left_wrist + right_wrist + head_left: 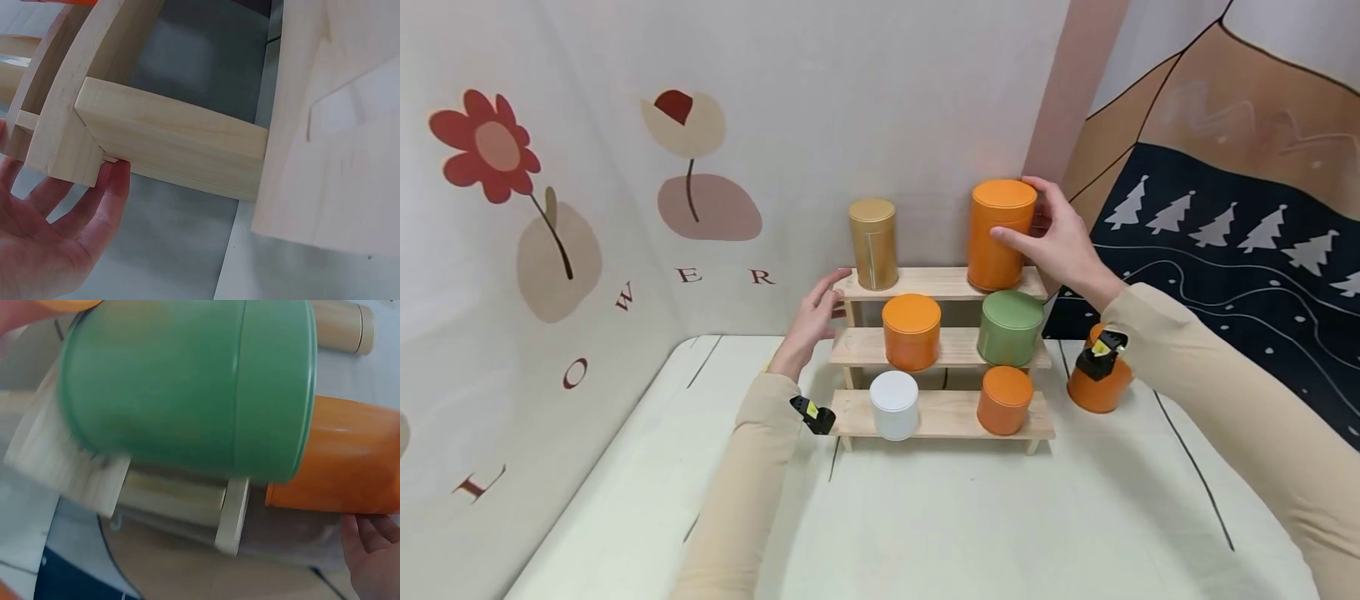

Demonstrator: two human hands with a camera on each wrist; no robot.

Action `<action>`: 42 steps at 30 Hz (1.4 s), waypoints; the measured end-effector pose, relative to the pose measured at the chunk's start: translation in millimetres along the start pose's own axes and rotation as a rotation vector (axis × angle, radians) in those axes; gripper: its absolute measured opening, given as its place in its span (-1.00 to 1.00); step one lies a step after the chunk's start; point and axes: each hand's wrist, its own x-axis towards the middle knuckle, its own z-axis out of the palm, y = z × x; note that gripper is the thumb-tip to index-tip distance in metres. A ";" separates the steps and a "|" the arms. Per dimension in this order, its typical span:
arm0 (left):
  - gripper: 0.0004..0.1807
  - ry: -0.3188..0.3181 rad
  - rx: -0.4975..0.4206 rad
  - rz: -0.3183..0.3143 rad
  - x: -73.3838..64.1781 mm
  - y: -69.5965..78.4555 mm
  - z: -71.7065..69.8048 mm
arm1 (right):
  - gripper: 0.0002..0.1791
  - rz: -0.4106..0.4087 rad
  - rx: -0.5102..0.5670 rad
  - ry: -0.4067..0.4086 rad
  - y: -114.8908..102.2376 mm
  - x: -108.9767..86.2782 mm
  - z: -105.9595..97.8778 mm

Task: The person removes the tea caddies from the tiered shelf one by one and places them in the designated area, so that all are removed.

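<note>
In the head view, a wrist camera (1099, 357) and a sleeve (1210, 417) partly cover an orange container (1093, 400) on the right of the table (925, 517), so its full shape cannot be made out. The table wears a pale cloth with dark lines; behind it hang a pale wall cloth (850, 108) printed with flowers and letters and, on the right, a dark cloth (1210, 225) with pale trees. The tall orange canister (997, 242), smooth, lidded and upright, is at the far right, on the top step of the three-step wooden stand (928, 283). The right hand (1063, 242) holds it, thumb in front, the other fingers largely hidden behind. The left hand (812, 319), fingers loosely bent, is at the top step's left end. A gold canister (874, 246) stands far left; an orange tin (912, 333) and a green tin (1011, 329) share the middle step, a white tin (894, 406) and a smaller orange tin (1004, 402) the near one.

In the left wrist view, the left hand is cut off; its fingertips touch the bare, pale wood, but whether they grip it cannot be told.

In the right wrist view, the green tin blocks much of the blurred stand; the tall orange canister and right hand are cut off.
</note>
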 end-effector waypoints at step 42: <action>-0.52 0.030 0.018 -0.015 2.8 3.3 2.3 | -0.17 0.189 -0.013 0.187 58.5 -38.5 -86.1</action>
